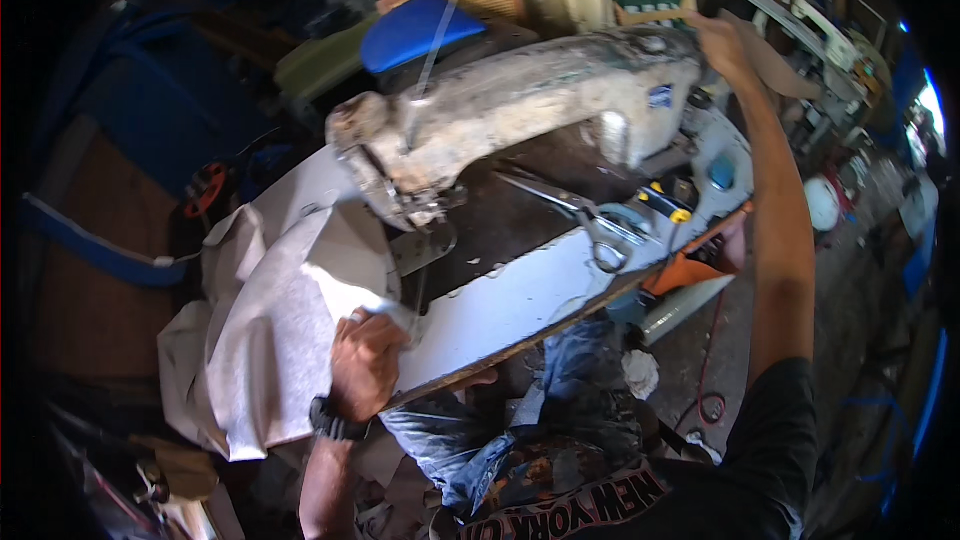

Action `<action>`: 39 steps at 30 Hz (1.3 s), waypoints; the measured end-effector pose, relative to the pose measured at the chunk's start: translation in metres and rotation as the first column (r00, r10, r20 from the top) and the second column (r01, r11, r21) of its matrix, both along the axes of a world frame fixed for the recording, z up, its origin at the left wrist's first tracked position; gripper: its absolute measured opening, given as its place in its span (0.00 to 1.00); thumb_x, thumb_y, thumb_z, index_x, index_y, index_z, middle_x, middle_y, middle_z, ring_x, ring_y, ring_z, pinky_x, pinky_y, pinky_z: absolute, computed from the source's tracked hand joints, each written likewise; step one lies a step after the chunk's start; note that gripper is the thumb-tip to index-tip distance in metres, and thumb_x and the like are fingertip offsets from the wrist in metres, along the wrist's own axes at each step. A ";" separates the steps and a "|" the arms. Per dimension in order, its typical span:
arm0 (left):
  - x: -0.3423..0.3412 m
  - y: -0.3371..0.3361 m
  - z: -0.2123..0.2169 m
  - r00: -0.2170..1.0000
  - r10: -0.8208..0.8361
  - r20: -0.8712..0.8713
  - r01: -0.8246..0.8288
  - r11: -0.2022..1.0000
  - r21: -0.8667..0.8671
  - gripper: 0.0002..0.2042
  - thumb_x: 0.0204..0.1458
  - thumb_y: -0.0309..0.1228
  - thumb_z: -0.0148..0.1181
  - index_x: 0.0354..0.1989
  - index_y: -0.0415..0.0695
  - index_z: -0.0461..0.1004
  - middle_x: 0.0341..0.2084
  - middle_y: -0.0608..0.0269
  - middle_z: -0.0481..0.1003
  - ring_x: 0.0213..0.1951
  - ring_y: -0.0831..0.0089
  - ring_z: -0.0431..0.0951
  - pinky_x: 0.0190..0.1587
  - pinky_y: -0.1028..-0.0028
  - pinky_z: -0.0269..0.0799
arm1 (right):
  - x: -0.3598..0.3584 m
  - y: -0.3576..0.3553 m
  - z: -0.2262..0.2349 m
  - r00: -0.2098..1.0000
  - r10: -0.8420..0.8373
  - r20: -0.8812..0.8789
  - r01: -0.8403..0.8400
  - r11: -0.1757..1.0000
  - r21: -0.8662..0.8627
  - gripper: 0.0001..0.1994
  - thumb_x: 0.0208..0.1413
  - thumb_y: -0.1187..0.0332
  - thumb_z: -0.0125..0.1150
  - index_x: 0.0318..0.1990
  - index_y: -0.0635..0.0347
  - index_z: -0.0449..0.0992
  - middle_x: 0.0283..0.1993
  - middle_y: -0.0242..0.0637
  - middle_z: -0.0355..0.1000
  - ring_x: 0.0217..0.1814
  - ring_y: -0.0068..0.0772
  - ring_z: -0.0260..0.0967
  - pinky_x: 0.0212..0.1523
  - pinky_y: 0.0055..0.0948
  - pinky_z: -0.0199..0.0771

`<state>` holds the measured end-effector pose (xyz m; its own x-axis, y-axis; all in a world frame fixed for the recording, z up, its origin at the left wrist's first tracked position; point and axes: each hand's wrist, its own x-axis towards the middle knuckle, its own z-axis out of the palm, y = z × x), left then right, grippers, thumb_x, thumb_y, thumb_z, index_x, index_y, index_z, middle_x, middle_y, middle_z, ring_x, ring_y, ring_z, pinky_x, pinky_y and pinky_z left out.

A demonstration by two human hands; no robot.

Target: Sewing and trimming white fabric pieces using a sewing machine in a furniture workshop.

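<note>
At sewing machine (520,105) — left hand (365,365) pins white fabric (280,330); right hand (722,45) on handwheel end.

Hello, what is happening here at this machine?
A person sits at a worn sewing machine. The left hand presses white fabric on the table, just before the needle. The right hand reaches to the far right end of the machine. Scissors lie on the table under the machine's arm.

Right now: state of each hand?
Left hand: closed on the white fabric.
Right hand: on the sewing machine at its right end; grip cannot be told.
</note>
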<state>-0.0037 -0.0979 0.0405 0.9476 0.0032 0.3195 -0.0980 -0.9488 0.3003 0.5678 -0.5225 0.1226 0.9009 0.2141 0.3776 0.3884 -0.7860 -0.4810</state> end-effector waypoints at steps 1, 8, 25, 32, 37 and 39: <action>-0.006 -0.001 -0.002 1.000 -0.024 -0.010 0.024 0.998 -0.061 0.06 0.44 0.17 0.59 0.28 0.41 0.79 0.29 0.59 0.79 0.37 0.58 0.76 0.45 0.62 0.68 | 0.013 -0.016 0.002 0.890 0.183 0.418 -0.009 0.923 -0.385 0.20 0.71 0.54 0.49 0.56 0.56 0.80 0.44 0.50 0.78 0.46 0.53 0.77 0.48 0.50 0.77; -0.062 -0.006 -0.019 0.992 0.112 -0.064 -0.128 0.919 -0.373 0.08 0.45 0.21 0.57 0.34 0.38 0.78 0.32 0.55 0.78 0.39 0.56 0.73 0.50 0.58 0.61 | -0.283 0.075 -0.001 0.908 0.404 -0.113 -0.392 0.913 0.117 0.09 0.68 0.64 0.62 0.40 0.61 0.76 0.29 0.30 0.71 0.31 0.25 0.68 0.34 0.32 0.70; -0.071 0.000 -0.040 0.994 0.086 0.066 -0.038 0.843 -0.537 0.08 0.60 0.29 0.66 0.45 0.40 0.84 0.38 0.58 0.84 0.48 0.61 0.78 0.57 0.61 0.67 | -0.331 0.077 -0.062 0.666 0.469 -0.580 -0.580 0.815 -0.006 0.12 0.57 0.68 0.71 0.42 0.61 0.74 0.31 0.35 0.76 0.30 0.29 0.75 0.31 0.31 0.74; -0.065 0.003 -0.041 0.994 0.059 0.093 0.001 0.840 -0.543 0.09 0.63 0.31 0.64 0.44 0.39 0.83 0.37 0.58 0.81 0.46 0.61 0.75 0.54 0.62 0.67 | -0.437 0.045 -0.124 -0.056 0.782 -0.620 -0.285 0.583 0.761 0.18 0.66 0.54 0.64 0.44 0.63 0.74 0.28 0.31 0.73 0.28 0.23 0.73 0.28 0.26 0.75; -0.066 -0.001 -0.041 0.996 0.071 0.051 -0.032 0.836 -0.548 0.09 0.62 0.31 0.65 0.44 0.39 0.83 0.37 0.59 0.81 0.47 0.61 0.75 0.54 0.63 0.68 | -0.485 0.086 -0.130 -0.213 0.721 -0.659 -0.443 0.530 0.723 0.23 0.63 0.49 0.68 0.44 0.63 0.71 0.35 0.31 0.71 0.32 0.21 0.71 0.33 0.22 0.74; -0.063 -0.001 -0.043 0.996 0.068 0.057 -0.026 0.836 -0.548 0.08 0.62 0.31 0.65 0.43 0.39 0.83 0.38 0.59 0.81 0.47 0.61 0.74 0.54 0.62 0.67 | -0.480 0.093 -0.142 -0.341 0.686 -0.643 -0.210 0.611 0.763 0.11 0.67 0.65 0.63 0.43 0.62 0.70 0.30 0.28 0.70 0.28 0.18 0.67 0.32 0.21 0.69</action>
